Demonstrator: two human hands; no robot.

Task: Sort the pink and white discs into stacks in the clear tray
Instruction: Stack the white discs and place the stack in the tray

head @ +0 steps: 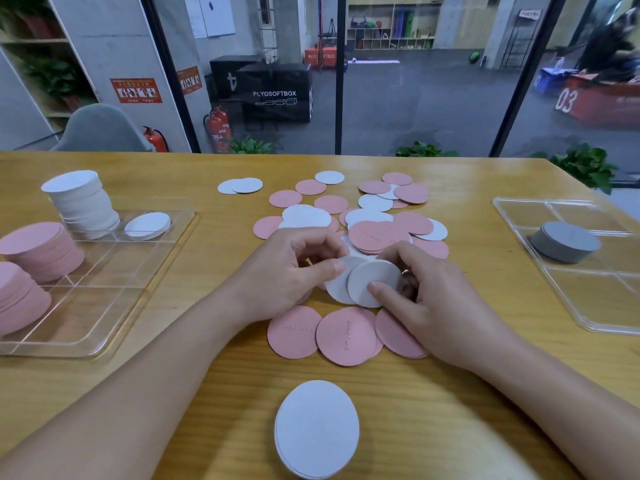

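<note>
Two overlapping white discs are pinched between the curled fingers of the left hand and right hand, right of the clear tray, above the bench.

A wooden bench runs under a glass wall with dark frames. At the bench's right edge lies a second clear tray with a stack of grey discs in it. Beyond the bench's far left corner stands a grey chair, with two red fire extinguishers just right of it. Green plants line the bench's far edge. Behind the glass sits a black box marked PLYOSOFTBOX.
</note>
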